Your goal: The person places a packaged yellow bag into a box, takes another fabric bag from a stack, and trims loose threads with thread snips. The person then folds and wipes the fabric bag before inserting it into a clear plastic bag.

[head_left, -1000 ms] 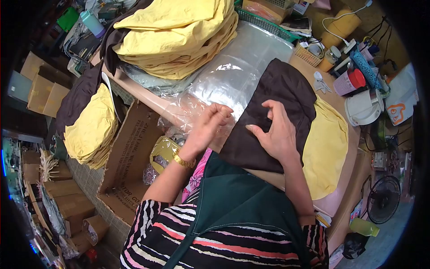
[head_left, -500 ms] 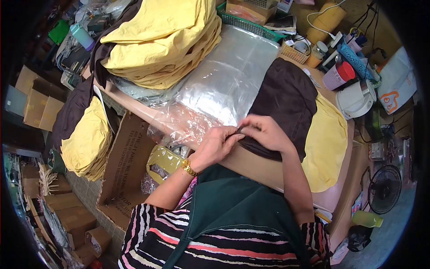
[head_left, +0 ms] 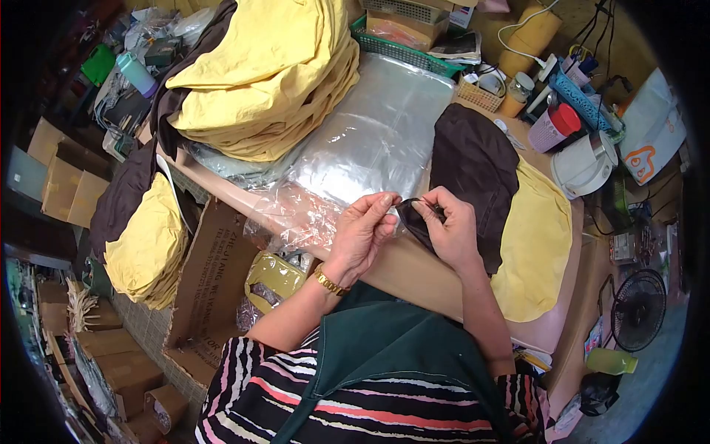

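A dark brown cloth (head_left: pixel 473 159) lies on the table in front of me, over a yellow cloth (head_left: pixel 534 251); whether the two are sewn together I cannot tell. Its near corner is lifted between my hands. My left hand (head_left: pixel 366 231), with a gold watch at the wrist, pinches a small dark edge of it between thumb and finger. Close beside it, my right hand (head_left: pixel 451 228) grips the same brown edge, fingers curled over it. Just beyond my hands lies a stack of clear plastic bags (head_left: pixel 370 126).
A tall pile of folded yellow cloth (head_left: pixel 274 81) stands at the back left. Below the table's left edge is an open cardboard box (head_left: pixel 200 296) with plastic-wrapped items. Baskets, a pink cup (head_left: pixel 547 132) and a white container (head_left: pixel 584 166) crowd the right back; a black fan (head_left: pixel 638 309) stands right.
Both hands have raised the brown cloth's near corner slightly. My left hand has turned so its curled fingers show, and my right fingers have closed down over the edge.
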`<state>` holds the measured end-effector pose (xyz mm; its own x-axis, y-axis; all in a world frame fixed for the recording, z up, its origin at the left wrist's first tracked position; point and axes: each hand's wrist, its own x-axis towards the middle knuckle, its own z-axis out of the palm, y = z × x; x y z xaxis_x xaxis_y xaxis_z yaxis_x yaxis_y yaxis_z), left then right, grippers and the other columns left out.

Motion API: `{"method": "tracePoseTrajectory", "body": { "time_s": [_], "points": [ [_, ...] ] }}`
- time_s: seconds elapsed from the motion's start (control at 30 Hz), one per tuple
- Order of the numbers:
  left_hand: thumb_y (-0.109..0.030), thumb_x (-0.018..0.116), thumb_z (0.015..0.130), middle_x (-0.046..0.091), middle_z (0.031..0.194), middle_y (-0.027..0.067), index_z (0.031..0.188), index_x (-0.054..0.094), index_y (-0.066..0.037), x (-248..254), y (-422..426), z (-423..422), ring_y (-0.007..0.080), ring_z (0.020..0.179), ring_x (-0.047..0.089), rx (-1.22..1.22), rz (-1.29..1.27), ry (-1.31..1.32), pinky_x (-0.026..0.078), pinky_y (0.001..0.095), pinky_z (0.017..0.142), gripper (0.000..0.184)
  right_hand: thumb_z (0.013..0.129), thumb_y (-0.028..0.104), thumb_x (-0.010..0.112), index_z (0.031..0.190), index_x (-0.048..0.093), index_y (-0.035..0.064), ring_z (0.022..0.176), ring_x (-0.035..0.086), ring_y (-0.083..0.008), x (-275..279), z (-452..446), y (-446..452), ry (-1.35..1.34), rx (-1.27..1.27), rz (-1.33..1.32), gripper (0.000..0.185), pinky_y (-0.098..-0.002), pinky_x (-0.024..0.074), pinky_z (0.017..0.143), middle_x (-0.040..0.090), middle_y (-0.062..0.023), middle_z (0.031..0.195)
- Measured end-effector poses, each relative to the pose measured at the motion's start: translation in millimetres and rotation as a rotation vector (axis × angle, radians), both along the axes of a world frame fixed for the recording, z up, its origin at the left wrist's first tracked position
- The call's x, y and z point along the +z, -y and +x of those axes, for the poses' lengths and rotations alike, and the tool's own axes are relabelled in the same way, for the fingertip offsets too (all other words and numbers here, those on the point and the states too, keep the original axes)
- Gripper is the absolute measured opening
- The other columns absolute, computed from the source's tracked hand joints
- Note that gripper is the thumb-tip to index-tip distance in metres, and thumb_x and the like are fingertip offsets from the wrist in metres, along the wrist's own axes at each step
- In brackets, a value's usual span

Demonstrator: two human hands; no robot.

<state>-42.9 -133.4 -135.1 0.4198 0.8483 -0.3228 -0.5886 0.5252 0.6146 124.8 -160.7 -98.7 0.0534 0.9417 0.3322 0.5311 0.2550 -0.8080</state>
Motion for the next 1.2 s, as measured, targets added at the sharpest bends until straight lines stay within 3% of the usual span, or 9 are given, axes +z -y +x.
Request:
{"method": "tracePoseTrajectory", "body": {
  "time_s": [0.17,0.23,0.27,0.37,0.43,0.57,0.73,0.87,1.2],
  "points": [
    [-0.009,0.06,0.094,0.064,0.117,0.0097,0.127,0.054,0.001,9.4,7.0,2.6,0.0089,0.07,0.067,-0.075,0.065,0.261,0.057,0.0168,0.057,0.035,0.083,0.006,0.068,0.084,0.06,0.0016,0.06,0.065,-0.0248,1.1,0.2,2.0,0.029,-0.082,0.007,0.009,-0.0311,0.0459,0.054,0.065,-0.0131,0.069],
    [-0.007,0.059,0.095,0.061,0.122,0.0085,0.129,0.052,0.001,8.7,13.5,3.7,0.0102,0.073,0.068,-0.049,0.209,0.165,0.058,0.017,0.059,0.036,0.085,0.004,0.068,0.08,0.059,0.0009,0.056,0.051,-0.0068,-1.8,-0.8,2.9,0.038,-0.077,0.109,0.01,-0.0257,0.0394,0.051,0.059,-0.0049,0.063],
    [-0.008,0.059,0.095,0.064,0.115,0.01,0.124,0.055,0.001,0.3,11.0,4.6,0.0119,0.076,0.07,-0.035,0.194,0.139,0.059,0.0171,0.062,0.031,0.085,0.004,0.068,0.08,0.059,0.0009,0.056,0.051,-0.0068,-3.1,-1.6,3.2,0.036,-0.078,0.106,0.01,-0.0257,0.0394,0.051,0.059,-0.0049,0.063],
    [-0.01,0.06,0.095,0.066,0.107,0.0129,0.114,0.058,0.002,-1.7,4.4,7.3,0.0131,0.08,0.07,0.046,-0.036,0.177,0.059,0.0174,0.066,0.022,0.084,0.003,0.068,0.079,0.059,0.0003,0.054,0.053,-0.0108,-4.8,-2.3,3.6,0.04,-0.068,0.16,0.01,-0.0272,0.0421,0.052,0.06,-0.006,0.063],
    [-0.013,0.058,0.096,0.067,0.102,0.0157,0.102,0.06,0.002,2.4,4.0,11.1,0.016,0.088,0.069,0.099,-0.032,0.183,0.06,0.0202,0.074,0.017,0.08,0.009,0.071,0.091,0.061,0.0035,0.063,0.064,-0.0283,-3.4,2.4,6.3,0.037,-0.034,0.036,0.016,-0.0345,0.0475,0.056,0.064,-0.0141,0.074],
    [-0.015,0.054,0.099,0.067,0.104,0.0167,0.091,0.058,0.002,13.4,5.1,9.6,0.0192,0.095,0.068,0.048,-0.01,0.214,0.059,0.0248,0.082,0.019,0.081,0.029,0.073,0.112,0.06,0.0097,0.081,0.063,-0.0289,23.4,-4.0,15.7,0.162,-0.169,0.143,0.038,-0.0395,0.0494,0.066,0.058,-0.0108,0.097],
    [-0.015,0.051,0.1,0.066,0.105,0.0182,0.085,0.056,0.001,5.5,3.1,8.9,0.0204,0.097,0.068,0.03,0.003,0.253,0.059,0.0264,0.084,0.022,0.075,0.018,0.075,0.104,0.063,0.0078,0.07,0.057,-0.0221,42.5,-7.0,28.3,0.535,-0.126,0.28,0.033,-0.0344,0.042,0.061,0.051,-0.005,0.085],
    [-0.015,0.051,0.1,0.064,0.109,0.0199,0.085,0.055,0.002,-0.2,1.2,7.8,0.0217,0.1,0.067,-0.004,0.082,0.269,0.059,0.0276,0.086,0.022,0.07,0.012,0.075,0.097,0.064,0.0085,0.063,0.052,-0.0181,37.1,-12.8,26.2,0.602,-0.136,0.428,0.029,-0.0328,0.0346,0.055,0.045,-0.0032,0.076],
    [-0.013,0.049,0.101,0.06,0.119,0.0214,0.088,0.054,0.001,22.3,12.3,10.9,0.0231,0.108,0.064,-0.05,0.209,0.214,0.058,0.031,0.09,0.019,0.072,0.005,0.069,0.076,0.053,0.0095,0.059,0.05,-0.0182,37.9,-18.0,27.6,0.654,-0.152,0.455,0.018,-0.0321,0.0354,0.052,0.045,-0.0036,0.07]
  ]
}}
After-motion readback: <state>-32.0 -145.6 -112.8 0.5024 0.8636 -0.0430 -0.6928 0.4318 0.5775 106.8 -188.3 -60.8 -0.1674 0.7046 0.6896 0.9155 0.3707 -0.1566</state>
